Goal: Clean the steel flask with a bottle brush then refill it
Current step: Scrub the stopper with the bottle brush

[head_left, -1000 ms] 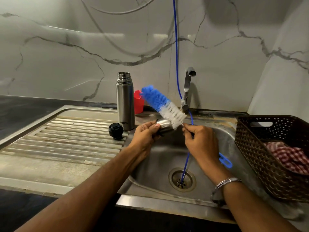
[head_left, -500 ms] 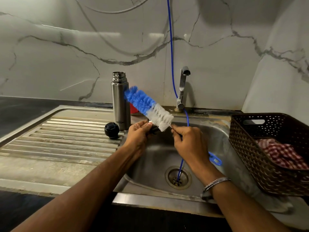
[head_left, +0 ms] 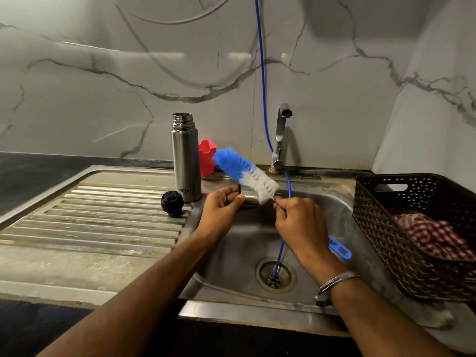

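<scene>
A tall cylindrical steel flask [head_left: 186, 161] stands upright and uncapped on the back of the ribbed steel draining board [head_left: 98, 217], just left of the sink basin [head_left: 247, 243]. Its round black stopper [head_left: 172, 203] lies on the board just beside the flask's base. A small red plastic container [head_left: 206, 161] sits behind the flask against the marble wall.

Over the basin, the person's left hand [head_left: 221, 212] curls its fingers round a small shiny steel cup-shaped lid [head_left: 248, 199]. The right hand [head_left: 300, 222] grips the wire stem of a bottle brush with blue and white bristles [head_left: 244, 173]; the bristle head slants up and left, its white part touching the lid, and its blue plastic handle [head_left: 340, 249] juts out below the right hand.

A thin blue hose [head_left: 261, 73] hangs down the wall past the steel tap [head_left: 280, 135] into the drain [head_left: 275, 275]. To the right sits a dark brown woven plastic basket [head_left: 386, 240] holding a red checked cloth [head_left: 432, 235].
</scene>
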